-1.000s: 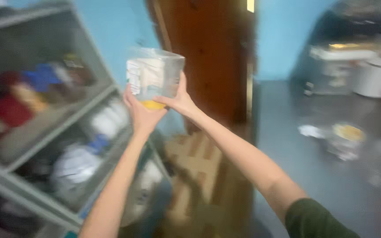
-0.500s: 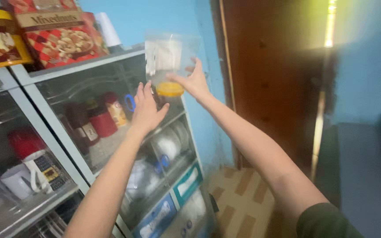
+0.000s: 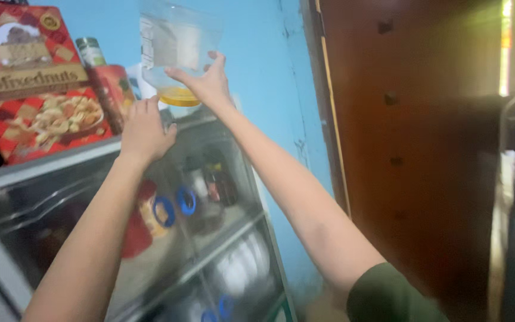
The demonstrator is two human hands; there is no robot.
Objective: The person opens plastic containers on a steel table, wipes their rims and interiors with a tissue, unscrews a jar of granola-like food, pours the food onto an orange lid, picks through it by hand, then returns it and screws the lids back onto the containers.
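Observation:
A clear plastic jar with a white label and a yellow lid hangs upside down, lid at the bottom, high above the top of a glass-fronted cabinet. My right hand grips the jar near the lid from the right side. My left hand is raised just below and to the left of the jar, fingers loosely apart, holding nothing and not touching the jar.
On the cabinet top stand a red checked box of nuts, a red can and a green-topped container. Bottles and blue-ringed items sit behind the glass. A blue wall and a brown wooden door are to the right.
Both arms rose and the view tilted up. The jar went from cabinet-shelf height to above the cabinet top. My left hand stayed off the jar, below it.

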